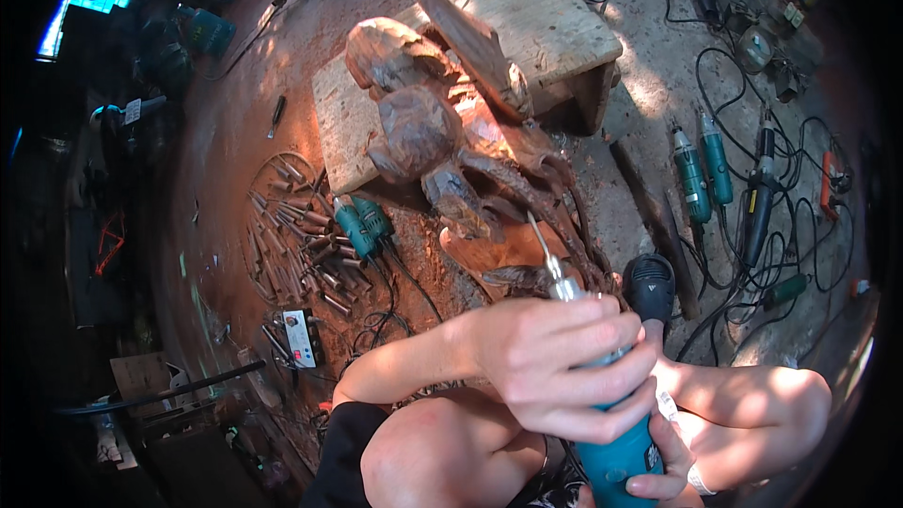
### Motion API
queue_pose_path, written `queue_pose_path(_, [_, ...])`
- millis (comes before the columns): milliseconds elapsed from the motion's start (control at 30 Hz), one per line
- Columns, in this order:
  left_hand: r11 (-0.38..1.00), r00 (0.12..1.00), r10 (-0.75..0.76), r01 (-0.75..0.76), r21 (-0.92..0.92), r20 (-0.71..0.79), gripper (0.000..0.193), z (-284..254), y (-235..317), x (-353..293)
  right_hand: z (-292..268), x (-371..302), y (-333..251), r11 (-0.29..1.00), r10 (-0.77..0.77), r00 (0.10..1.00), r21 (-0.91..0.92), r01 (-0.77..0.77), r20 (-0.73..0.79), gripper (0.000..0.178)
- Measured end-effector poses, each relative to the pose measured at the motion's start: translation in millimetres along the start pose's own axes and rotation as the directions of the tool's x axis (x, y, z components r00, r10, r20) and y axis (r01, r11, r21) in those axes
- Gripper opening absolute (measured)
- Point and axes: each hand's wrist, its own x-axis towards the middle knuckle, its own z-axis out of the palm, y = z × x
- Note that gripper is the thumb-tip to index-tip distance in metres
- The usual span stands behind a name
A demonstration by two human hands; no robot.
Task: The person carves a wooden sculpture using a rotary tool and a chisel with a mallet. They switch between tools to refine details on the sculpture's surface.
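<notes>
A teal die grinder point(616, 461) points up and away from me, its thin metal bit reaching the carved wood. My left hand point(564, 367) is wrapped around its front part, just behind the silver collet. Lower down, my right hand point(668, 456) grips the grinder's body, partly hidden by the tool. The reddish-brown wooden carving point(414, 132), with rounded lumps and a long flat blade-like piece, leans on a low wooden bench. The bit's tip lies over a groove in the carving's near part; whether it touches the wood I cannot tell.
Left of the carving lie many chisels point(306, 226) in a heap, a teal power tool point(362, 224) and a small white control box point(301, 339). More grinders point(691, 174) and tangled black cords cover the floor at right. A low wooden bench point(555, 23) stands behind.
</notes>
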Motion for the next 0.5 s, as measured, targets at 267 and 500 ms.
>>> queue_pose_path(267, [0.987, 0.953, -0.097, 0.054, 0.153, 0.288, 0.024, 8.9, 34.6, 41.3, -11.5, -45.5, 7.0, 0.953, -0.146, 0.902, 0.188, 0.239, -0.406, 0.059])
queue_pose_path(500, [0.969, 0.853, -0.210, 0.115, 0.220, 0.478, 0.032, 18.8, 25.4, 59.9, -27.1, -54.8, 31.1, 0.861, -0.048, 0.858, 0.414, 0.295, -0.511, 0.060])
